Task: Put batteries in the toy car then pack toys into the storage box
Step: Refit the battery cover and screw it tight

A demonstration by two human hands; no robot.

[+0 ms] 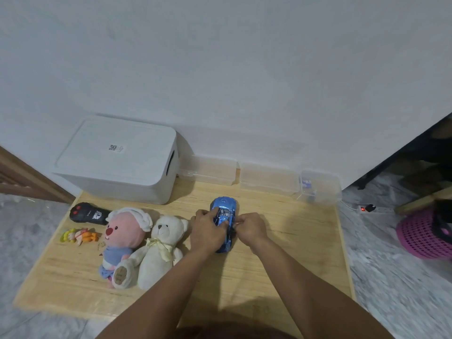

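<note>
A shiny blue toy car [224,206] stands on the wooden board [281,253], nose toward the wall. My left hand [208,231] grips its left side and roof. My right hand [250,230] holds its right side near the rear, fingers pinched at the car's edge. The car's rear half is hidden under my hands. The white storage box [117,160] sits at the back left with its lid on. Left of the car lie a white teddy bear [159,250], a pink plush in a blue shirt [122,238], a small orange and yellow figure [78,236] and a black remote control [86,214]. No batteries show.
Three clear plastic containers [267,178] line the wall behind the car, the right one [320,185] holding small bluish items. Off the board to the right are a power strip with a red light [365,208] and a pink basket [423,234] on the marble floor.
</note>
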